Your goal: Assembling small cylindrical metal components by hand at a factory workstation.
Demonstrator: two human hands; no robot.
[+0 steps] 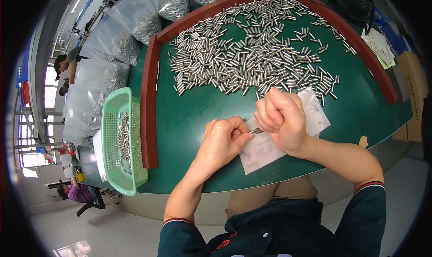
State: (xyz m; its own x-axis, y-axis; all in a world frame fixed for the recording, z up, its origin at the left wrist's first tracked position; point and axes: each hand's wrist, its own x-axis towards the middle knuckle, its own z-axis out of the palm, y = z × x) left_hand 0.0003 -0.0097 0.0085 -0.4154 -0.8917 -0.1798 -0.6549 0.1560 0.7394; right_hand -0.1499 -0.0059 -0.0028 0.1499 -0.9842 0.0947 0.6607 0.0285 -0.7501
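Observation:
Between the thumb and fingertips of my left hand (219, 141) is a small shiny metal pin (256, 131). My right hand (284, 122) is curled into a fist just beside it, close to the pin's far end; what its fingers enclose is hidden. Both hands are over a smudged white sheet (258, 158), cloth or paper, lying on the green tabletop (189, 126). Beyond them spreads a large loose heap of similar metal pins (252, 54), a few lying near my right knuckles.
Dark red rails (150, 104) border the heap. To the left stands a green perforated basket (137, 167) with metal pieces inside. Clear bags (126, 47) of parts line the far left. A black fan (353, 2), papers (379, 45) and a cardboard box (411, 77) are at right.

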